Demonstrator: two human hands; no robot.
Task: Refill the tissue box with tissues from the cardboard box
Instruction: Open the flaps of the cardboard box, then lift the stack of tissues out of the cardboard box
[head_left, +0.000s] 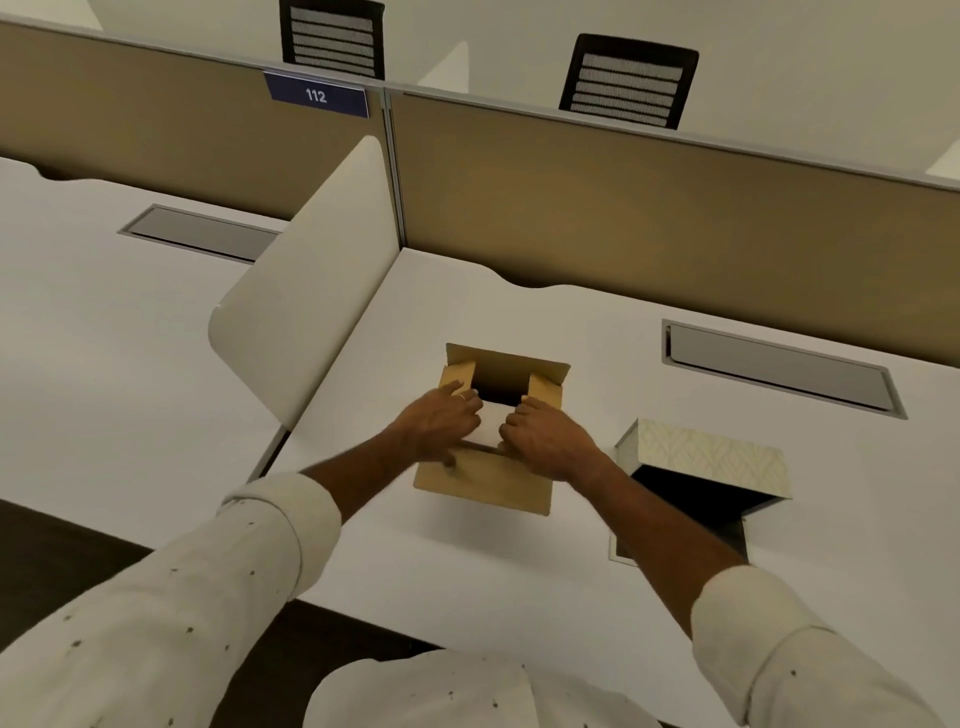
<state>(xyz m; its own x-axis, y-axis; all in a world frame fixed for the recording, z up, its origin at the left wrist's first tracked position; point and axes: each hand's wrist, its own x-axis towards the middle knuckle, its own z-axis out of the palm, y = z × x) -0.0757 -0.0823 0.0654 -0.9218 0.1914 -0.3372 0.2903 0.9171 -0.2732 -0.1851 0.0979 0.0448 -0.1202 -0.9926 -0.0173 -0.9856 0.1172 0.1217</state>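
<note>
- White desk (519, 571) filled the view, backed by a tan partition (623, 208) carrying a blue "112" tag (316, 94); two black mesh chairs (629, 80) stood beyond it; a rounded white divider (306, 291) rose at the desk's left edge; a grey cable hatch (779, 366) sat to the far right
- Centre stage was the cardboard box (488, 478), flaps open, resting on the desk just in front of the person; its far half showed a dark hollow
- Both hands were in at the opening; the left hand (441, 423) lay over the left flap and rim, fingers close together and curled downward, a ring on one finger
- Right hand (550, 439) mirrored it on the near right rim, fingers bunched and bent inward toward the other hand
- Between the fingertips sat a white block, apparently the tissues (491, 428), still low in the box; whether the fingers actually clamped it could not be told, the knuckles covering the contact
- Off to the right, near but apart from the carton, lay the patterned tissue box (711, 460), tipped so that a dark open cavity showed; the right forearm crossed in front of its near corner
- Rolled cream sleeves (270, 525) with small dark specks covered both arms below the elbow
</note>
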